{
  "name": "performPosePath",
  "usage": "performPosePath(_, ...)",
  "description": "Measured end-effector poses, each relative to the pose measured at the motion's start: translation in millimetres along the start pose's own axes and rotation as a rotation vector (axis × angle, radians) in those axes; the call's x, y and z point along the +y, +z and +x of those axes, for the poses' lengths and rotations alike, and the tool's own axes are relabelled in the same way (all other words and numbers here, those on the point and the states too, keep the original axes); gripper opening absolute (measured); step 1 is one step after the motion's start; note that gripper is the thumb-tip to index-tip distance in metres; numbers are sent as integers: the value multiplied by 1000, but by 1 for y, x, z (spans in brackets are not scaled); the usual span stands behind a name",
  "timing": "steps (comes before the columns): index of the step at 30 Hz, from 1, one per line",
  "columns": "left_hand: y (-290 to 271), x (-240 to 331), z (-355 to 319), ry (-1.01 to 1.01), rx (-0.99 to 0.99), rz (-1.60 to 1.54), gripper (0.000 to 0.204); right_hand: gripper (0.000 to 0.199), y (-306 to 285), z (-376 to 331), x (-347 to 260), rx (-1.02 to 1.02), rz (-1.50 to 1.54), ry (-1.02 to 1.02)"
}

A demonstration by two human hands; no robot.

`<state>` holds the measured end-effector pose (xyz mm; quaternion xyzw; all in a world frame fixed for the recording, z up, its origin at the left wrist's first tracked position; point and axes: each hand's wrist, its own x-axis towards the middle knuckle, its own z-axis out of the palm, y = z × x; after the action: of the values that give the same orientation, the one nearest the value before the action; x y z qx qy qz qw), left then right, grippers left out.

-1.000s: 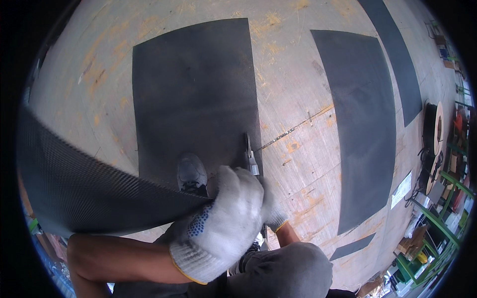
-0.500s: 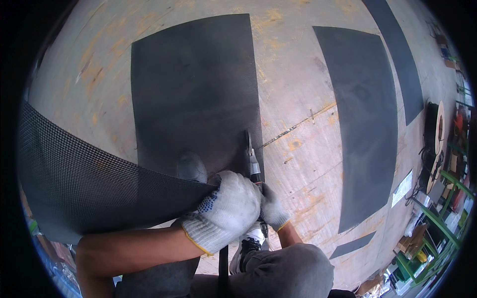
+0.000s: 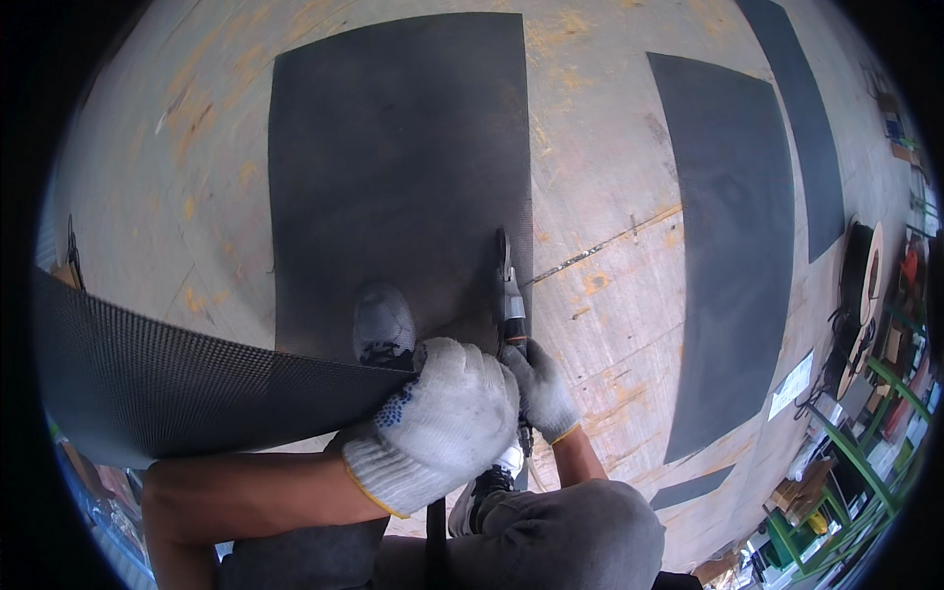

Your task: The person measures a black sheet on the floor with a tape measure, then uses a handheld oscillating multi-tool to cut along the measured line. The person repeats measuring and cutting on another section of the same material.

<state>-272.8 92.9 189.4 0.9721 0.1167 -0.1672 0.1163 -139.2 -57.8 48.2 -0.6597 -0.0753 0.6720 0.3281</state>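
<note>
Left hand clamps black mesh, right hand a metal-headed tool; print on the white paper is unreadable.

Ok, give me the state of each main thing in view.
Left gloved hand, closed on the raised black mesh
Right gloved hand, closed around the handheld tool
Handheld tool, gripped, nose over the large dark sheet; whether running, cannot tell
Raised black mesh, lifted and curved
Large dark sheet, flat on the floor
Left shoe, on the large dark sheet
Narrower dark sheet, flat
</note>
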Motion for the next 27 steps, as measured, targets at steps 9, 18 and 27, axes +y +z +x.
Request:
performPosePath(9,-12,-7,-11,-28,85,11,16,33,0,11,-8,-6,-27,-12)
performPosePath(18,-23,-13,-23,-128,145,-42,14,33,3,20,-30,-10,-18,79)
performPosePath(27,-32,-23,-40,-163,165,-73,20,33,3,36,-36,-18,15,48)
